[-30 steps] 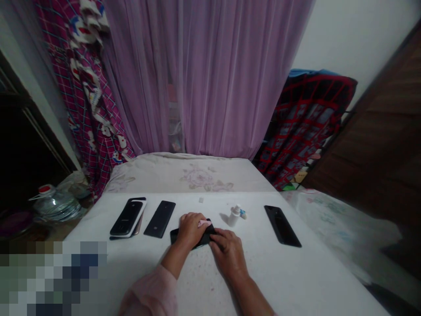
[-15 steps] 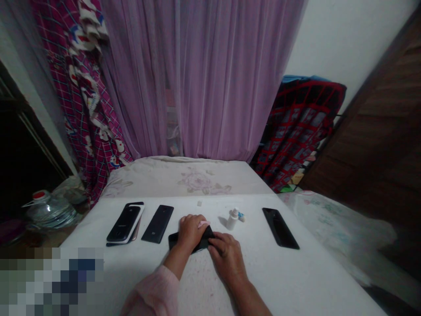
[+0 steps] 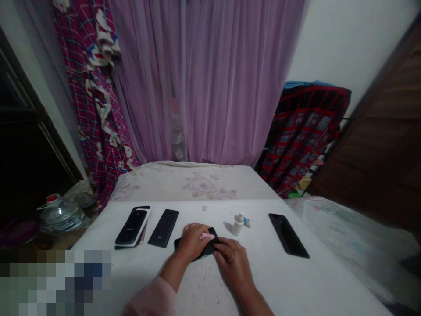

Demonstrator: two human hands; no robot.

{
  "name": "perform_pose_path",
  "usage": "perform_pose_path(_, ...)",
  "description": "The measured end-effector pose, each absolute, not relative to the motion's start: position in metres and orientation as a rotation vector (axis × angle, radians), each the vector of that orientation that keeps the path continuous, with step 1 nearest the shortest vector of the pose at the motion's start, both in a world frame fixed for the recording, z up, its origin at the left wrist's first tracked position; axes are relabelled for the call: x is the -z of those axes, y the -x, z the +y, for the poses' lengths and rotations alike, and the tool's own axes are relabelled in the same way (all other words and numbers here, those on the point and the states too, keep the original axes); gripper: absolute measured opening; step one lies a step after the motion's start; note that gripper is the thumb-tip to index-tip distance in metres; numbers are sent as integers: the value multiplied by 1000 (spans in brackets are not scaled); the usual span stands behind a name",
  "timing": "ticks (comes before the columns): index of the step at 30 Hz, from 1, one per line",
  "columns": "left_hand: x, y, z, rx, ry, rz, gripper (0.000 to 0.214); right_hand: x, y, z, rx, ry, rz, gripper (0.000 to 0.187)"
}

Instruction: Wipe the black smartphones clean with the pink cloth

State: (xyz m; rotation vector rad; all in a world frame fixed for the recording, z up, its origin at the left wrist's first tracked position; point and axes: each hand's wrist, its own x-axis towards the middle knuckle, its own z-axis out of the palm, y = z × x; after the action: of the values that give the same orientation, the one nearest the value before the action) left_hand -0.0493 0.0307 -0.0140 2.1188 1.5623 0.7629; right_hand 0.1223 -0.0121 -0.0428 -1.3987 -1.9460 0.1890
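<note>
A dark phone [image 3: 208, 252] lies on the white-covered table in front of me, partly hidden under my hands. My left hand [image 3: 193, 241] is closed on a small pink cloth [image 3: 207, 236], pressed against the phone's surface. At the phone's right end, the fingers of my right hand [image 3: 235, 261] grip its edge. Just beyond that hand stands a small white bottle [image 3: 237, 225]. A little blue-and-white item [image 3: 247, 223] lies beside it.
To the left are a dark phone [image 3: 163, 228] and a stack of several phones [image 3: 132, 227]. Another black phone [image 3: 288, 236] lies on the right. A small pale square [image 3: 204, 208] rests farther back. A water jug [image 3: 61, 214] stands left of the table.
My left hand and the pink cloth have slid slightly over the phone, so more of its far corner shows. The right hand keeps its hold. The camera view has shifted a little.
</note>
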Motion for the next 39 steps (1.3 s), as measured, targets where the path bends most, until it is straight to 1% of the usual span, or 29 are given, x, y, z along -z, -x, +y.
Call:
perform_pose_path(10,12,37,42,-715,-2060,1783,14,46,-123,-12,-148,1337,-1932,24)
perform_pose_path(18,13,33,46,-723,-2056,1828,16,56,-128,-6,-126,1306,-1963,24)
perform_pose_path(27,15,39,43,-694,-2060,1743,17,60,-132,-4,-103,1269,-1992,23)
perform_pose_path(33,12,42,39,-649,-2067,1685,9,57,-134,-4,-122,1262,-2012,24)
perform_pose_path(39,14,43,39,-679,-2079,1678,17,58,-134,-4,-117,1271,-2012,25)
